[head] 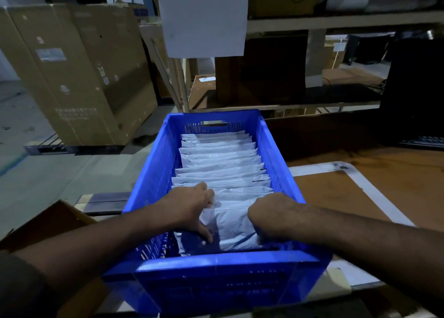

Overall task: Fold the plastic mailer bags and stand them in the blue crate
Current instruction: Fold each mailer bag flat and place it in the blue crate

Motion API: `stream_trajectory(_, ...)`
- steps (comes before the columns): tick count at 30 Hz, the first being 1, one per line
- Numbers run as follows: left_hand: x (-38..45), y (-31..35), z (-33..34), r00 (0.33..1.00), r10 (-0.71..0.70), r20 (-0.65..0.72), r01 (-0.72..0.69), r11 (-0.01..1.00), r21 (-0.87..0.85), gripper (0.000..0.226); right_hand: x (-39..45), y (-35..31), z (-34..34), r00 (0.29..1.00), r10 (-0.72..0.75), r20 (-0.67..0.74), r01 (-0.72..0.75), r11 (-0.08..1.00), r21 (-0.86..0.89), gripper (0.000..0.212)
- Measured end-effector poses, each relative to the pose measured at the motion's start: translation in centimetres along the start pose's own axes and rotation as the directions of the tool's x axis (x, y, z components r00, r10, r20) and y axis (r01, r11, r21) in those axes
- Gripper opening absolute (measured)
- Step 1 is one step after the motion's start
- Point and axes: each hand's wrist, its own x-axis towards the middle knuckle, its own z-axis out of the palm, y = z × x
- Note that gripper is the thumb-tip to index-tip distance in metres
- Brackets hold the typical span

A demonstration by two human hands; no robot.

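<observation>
**A:** Where do your hands sit right now?

**B:** Both of yours are down inside the blue slotted plastic crate (153, 164), at its near end. Your left hand (189, 207) has its fingers curled over the top edge of the nearest folded white plastic mailer bag (228, 226), with the thumb stretched down along the bag's near face, so you pinch it from both sides. Your right hand (269, 218) grips the same bag at its right edge; its fingers fold under and out of sight behind the knuckles.

**A:** And the bag itself?

**B:** It leans in the crate's near end, tilted back toward the row of white folded mailer bags (219, 164) that already stand on edge, one behind another, up to the far wall. It touches the closest of them.

**A:** What does the crate rest on?

**B:** A brown wooden table (384, 173), with the crate's near wall overhanging toward you. A white sheet of paper (204, 17) hangs above the crate's far end. To your left stands a large brown cardboard box (77, 72) on the floor, and dim metal shelving (336, 22) runs behind the table.
</observation>
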Motion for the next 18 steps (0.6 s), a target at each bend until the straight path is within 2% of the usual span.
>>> stream_trajectory(3,-0.3,-0.4,-0.2,0.998,-0.026,0.051,0.029,0.998,-0.059,0.059,-0.3,0.3,-0.6,0.999,0.009,-0.039,-0.007,0.999,0.044,0.041)
stream_trajectory(5,-0.7,0.0,0.4,0.998,-0.014,0.069,0.013,1.0,0.019,0.054,-0.5,0.1,-0.7,0.998,-0.003,-0.064,0.007,0.998,0.061,0.035)
stream_trajectory(8,-1.3,1.3,1.3,0.996,0.035,0.077,-0.048,0.983,0.179,0.053,-0.7,-0.5,0.2,0.999,-0.041,-0.017,0.041,0.999,0.014,0.026)
stream_trajectory(13,-1.8,1.1,-0.4,0.998,0.043,0.048,-0.051,0.984,0.17,0.073,-1.2,-0.4,0.3,0.998,-0.064,-0.005,0.063,0.997,-0.033,0.008)
stream_trajectory(14,-1.9,1.1,-0.7,0.998,0.041,0.055,-0.05,0.981,0.189,0.072,-1.4,-0.4,0.1,0.998,-0.064,-0.013,0.063,0.997,-0.033,0.01)
stream_trajectory(16,-2.2,1.0,-0.5,0.997,0.04,0.061,-0.053,0.973,0.223,0.067,-1.5,-0.4,-0.2,0.997,-0.074,-0.002,0.074,0.997,-0.031,0.029)
stream_trajectory(18,-2.4,1.0,0.1,0.997,0.056,0.052,-0.067,0.973,0.22,0.058,-1.5,-0.5,-0.1,0.996,-0.085,0.028,0.086,0.996,-0.026,0.031)
